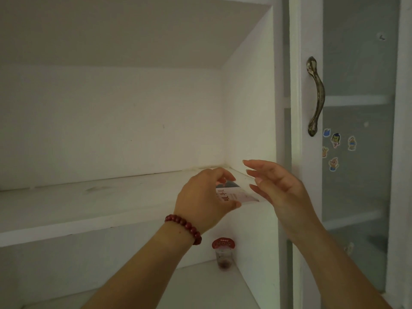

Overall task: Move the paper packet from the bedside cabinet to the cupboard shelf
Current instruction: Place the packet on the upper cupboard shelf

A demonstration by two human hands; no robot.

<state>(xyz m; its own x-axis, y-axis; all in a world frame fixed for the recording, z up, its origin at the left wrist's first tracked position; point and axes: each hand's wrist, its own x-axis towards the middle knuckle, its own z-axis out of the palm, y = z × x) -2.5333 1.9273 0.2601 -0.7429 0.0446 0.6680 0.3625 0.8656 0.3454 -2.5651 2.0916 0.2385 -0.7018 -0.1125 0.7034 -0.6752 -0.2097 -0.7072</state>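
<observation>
Head view, the only one: you are facing an open white cupboard, arms raised to its upper white painted shelf board [89, 204]. Your left hand [204, 197], the one with the dark red beaded bracelet [185, 228] at the wrist, is closed on the small white paper packet with red printed characters [234, 195], thumb under its near edge and fingers curled over the far top edge. The packet sits at the right front corner of the shelf, near the side wall; whether it already rests flat on the board or is a shade above it, you cannot tell from here. Your pinch from front and back likely keeps the thin packet from flopping while it is set square into the corner. Your right hand [278, 188] is spread, fingers apart, holding nothing, just beside the packet's right end, probably as a guide or stop against the wall. Below, on the lower shelf, a small clear plastic cup with a red foil lid [223, 253] stands in the corner, well clear of your work. To the right, the frosted glass door with its curved bronze handle [315, 95] and cartoon stickers [335, 140] is shut. Judged from this, the placing is nearly done; release remains.
</observation>
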